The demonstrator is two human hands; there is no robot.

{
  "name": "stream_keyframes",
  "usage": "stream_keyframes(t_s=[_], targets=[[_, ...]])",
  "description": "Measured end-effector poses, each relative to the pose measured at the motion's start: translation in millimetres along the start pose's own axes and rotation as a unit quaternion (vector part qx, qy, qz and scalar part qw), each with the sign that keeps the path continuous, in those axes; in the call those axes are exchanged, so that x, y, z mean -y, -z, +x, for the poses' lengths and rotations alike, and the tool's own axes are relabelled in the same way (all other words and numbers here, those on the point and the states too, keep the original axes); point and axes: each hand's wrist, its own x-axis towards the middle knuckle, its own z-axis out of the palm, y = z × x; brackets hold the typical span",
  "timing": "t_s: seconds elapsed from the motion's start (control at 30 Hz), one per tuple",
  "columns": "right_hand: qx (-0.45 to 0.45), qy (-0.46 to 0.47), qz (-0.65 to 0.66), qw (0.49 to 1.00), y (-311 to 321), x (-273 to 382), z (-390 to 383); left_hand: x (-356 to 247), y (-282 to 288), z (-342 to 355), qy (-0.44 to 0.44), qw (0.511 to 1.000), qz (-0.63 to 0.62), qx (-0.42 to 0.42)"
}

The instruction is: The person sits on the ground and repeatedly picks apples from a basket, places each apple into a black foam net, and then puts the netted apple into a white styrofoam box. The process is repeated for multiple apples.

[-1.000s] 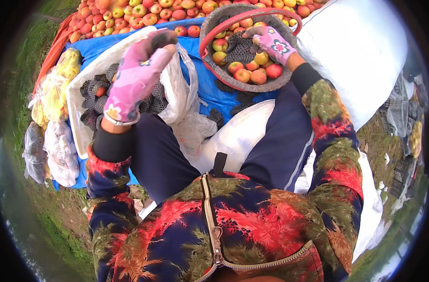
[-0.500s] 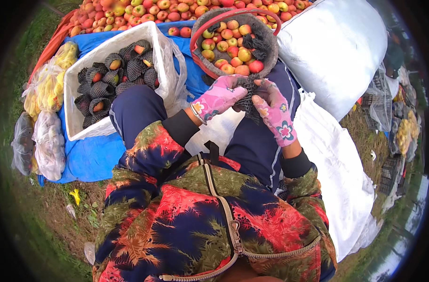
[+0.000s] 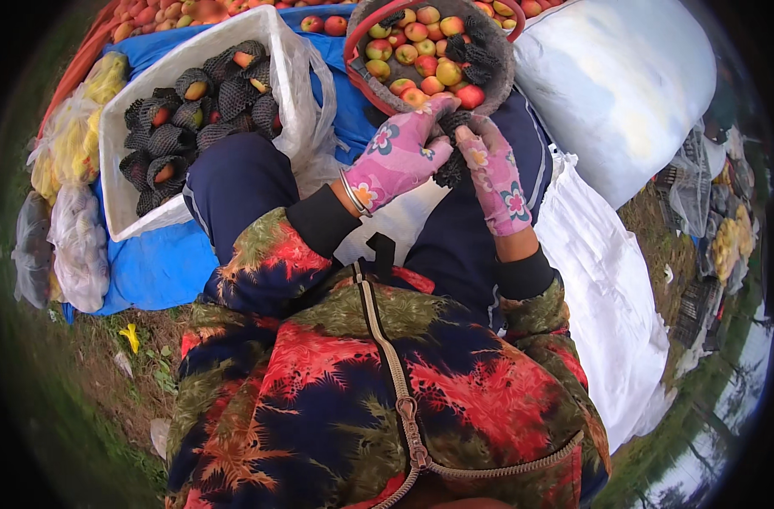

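Both of my hands wear pink flowered gloves and meet above my lap, just in front of the apple bucket. A black foam fruit net (image 3: 448, 173) is bunched between them. My left hand (image 3: 404, 154) is closed on its left side, the back of the glove facing up. My right hand (image 3: 496, 174) pinches the net from the right with thumb and fingers. Whether an apple sits inside the net, I cannot tell. Beyond the hands, the grey bucket (image 3: 499, 92) with a red handle holds bare apples (image 3: 427, 66) and some loose black nets (image 3: 480, 59).
On my left, a white foam box (image 3: 115, 182) lined with clear plastic holds several netted apples (image 3: 171, 140). A blue tarp (image 3: 162, 267) lies beneath it, with bagged yellow nets (image 3: 69, 153) alongside. A large stuffed white sack (image 3: 616, 85) stands at right. More apples are heaped behind.
My left hand has turned so more of its back shows, and its fingers reach further over the net. The whole scene has shifted slightly upward in view.
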Motion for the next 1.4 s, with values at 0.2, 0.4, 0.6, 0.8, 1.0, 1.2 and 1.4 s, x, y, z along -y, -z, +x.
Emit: stream_keyframes(t_s=[0.2, 0.4, 0.6, 0.8, 1.0, 1.2, 1.4], targets=[[0.075, -0.093, 0.038, 0.992, 26.2, 2.7, -9.8, -12.4, -6.3, -4.6, -0.087, 0.995, 0.043, -0.020], [0.051, -0.140, 0.285, 0.947, 44.2, -36.2, -9.6, -17.0, 0.6, -2.0, -0.094, 0.992, 0.081, -0.016], [-0.055, -0.029, 0.117, 0.991, 30.1, -34.0, 7.5, -22.2, -6.8, -12.1, -0.081, 0.937, 0.307, 0.147], [-0.068, 0.075, -0.038, 0.994, 7.6, -13.5, 3.3, -18.6, 2.7, -7.1, -0.024, 0.961, 0.273, 0.046], [-0.076, 0.108, -0.122, 0.984, -8.7, 17.6, -6.5, -27.3, 15.7, 1.7, 0.284, 0.919, -0.108, 0.250], [-0.040, 0.137, -0.124, 0.982, -12.4, 12.9, -5.9, -9.7, 19.7, 13.0, 0.238, 0.806, -0.541, -0.041], [0.042, 0.154, -0.042, 0.986, -19.4, 21.2, 14.5, 7.3, 37.3, 17.1, 0.123, 0.743, -0.647, -0.120]])
